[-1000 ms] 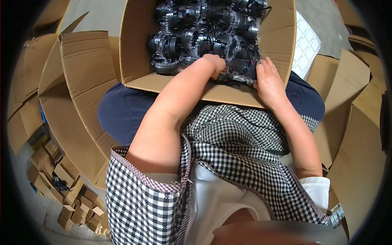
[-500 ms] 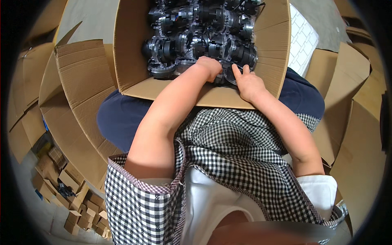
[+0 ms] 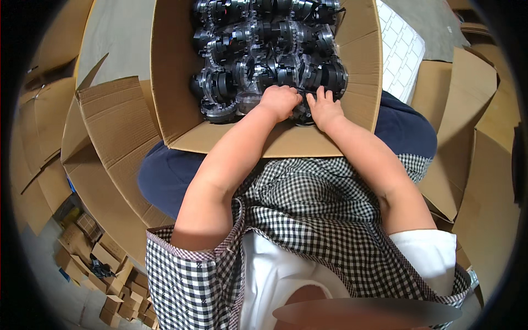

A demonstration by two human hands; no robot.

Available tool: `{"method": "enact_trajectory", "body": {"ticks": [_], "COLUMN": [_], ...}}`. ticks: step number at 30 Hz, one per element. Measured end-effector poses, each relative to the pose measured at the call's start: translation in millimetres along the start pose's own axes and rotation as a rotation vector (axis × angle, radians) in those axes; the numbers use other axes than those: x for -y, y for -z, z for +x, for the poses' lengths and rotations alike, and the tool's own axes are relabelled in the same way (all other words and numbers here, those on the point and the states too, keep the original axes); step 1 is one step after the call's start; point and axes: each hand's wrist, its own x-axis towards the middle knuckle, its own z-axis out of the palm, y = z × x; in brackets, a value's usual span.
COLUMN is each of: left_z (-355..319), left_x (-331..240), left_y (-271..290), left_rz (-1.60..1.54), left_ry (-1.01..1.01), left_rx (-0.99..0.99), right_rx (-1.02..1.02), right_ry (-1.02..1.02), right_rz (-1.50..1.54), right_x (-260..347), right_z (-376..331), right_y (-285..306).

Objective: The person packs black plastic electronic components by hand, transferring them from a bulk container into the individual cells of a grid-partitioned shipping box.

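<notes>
A deep cardboard box [image 3: 181,71] sits between my legs, packed in rows with round black parts in clear plastic housings [image 3: 220,85], with thin black cables among them. My left hand [image 3: 281,103] is inside near the front wall, its fingers curled down at the nearest row; what they grip is hidden. Just to its right, my right hand [image 3: 327,110] rests with fingers apart on the parts in the near right corner. Between and below the hands shows a dark round part [image 3: 302,115], partly covered by them.
Open cardboard cartons stand on the left [image 3: 118,126] and on the right [image 3: 456,132]. Beyond the box's right wall lies a white panel with a brick-like line pattern [image 3: 400,49]. Small cardboard boxes [image 3: 129,302] are heaped on the floor at the lower left.
The box sits slightly lower in the picture. My right hand has shifted a little left, its fingers now resting on the parts. My left hand stays curled at the near row.
</notes>
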Motion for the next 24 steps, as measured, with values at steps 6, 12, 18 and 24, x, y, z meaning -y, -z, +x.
{"method": "enact_trajectory", "body": {"ticks": [6,12,18,24], "left_z": [4,-94,-109,-99], "left_x": [-21,-49,-110,-100], "left_y": [11,81,45,58], "left_rz": [0.113,-0.437,-0.099,-0.048], "left_ry": [0.144,0.132,0.311,0.322], "left_rx": [0.128,-0.416,-0.382,-0.499], "right_rx": [-0.188,-0.77,-0.932,-0.46], "right_ry": [0.183,0.298,-0.462,-0.431], "right_rz": [0.124,1.039,1.215,0.84], "right_x": [-7,-103,-286,-268], "right_z": [-38,-141,-32,119], "right_y": [49,121,-1,-79]}}
